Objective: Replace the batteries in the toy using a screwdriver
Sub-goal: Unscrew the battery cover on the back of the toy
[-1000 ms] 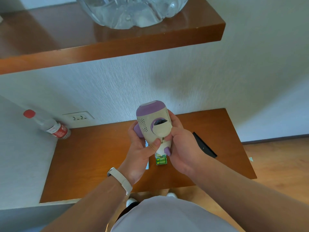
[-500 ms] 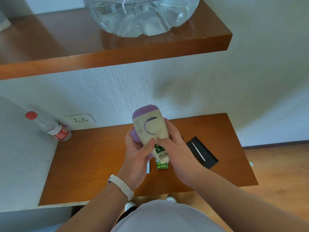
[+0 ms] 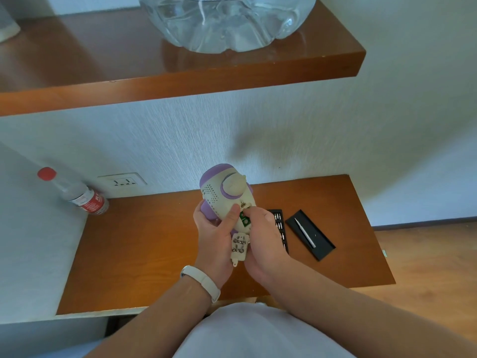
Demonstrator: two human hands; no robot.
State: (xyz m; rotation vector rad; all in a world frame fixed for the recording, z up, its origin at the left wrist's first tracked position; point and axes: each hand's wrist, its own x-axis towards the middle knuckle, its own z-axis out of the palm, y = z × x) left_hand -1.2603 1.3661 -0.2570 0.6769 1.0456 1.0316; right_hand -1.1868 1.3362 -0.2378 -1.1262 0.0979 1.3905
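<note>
The toy [image 3: 227, 195] is gripped from beneath by the left hand [image 3: 214, 236], thumb pressed on its shell, clear of the desk [image 3: 144, 244]. A green battery [image 3: 244, 220] in the opened compartment is pinched by the curled fingertips of the right hand [image 3: 263, 233]; the contact cover [image 3: 240, 248] hangs just below, between both palms. The battery is best moved in line with its bay, polarity checked, never levered against the springs. The screwdriver [image 3: 304, 233] lies near the right hand's outer side.
</note>
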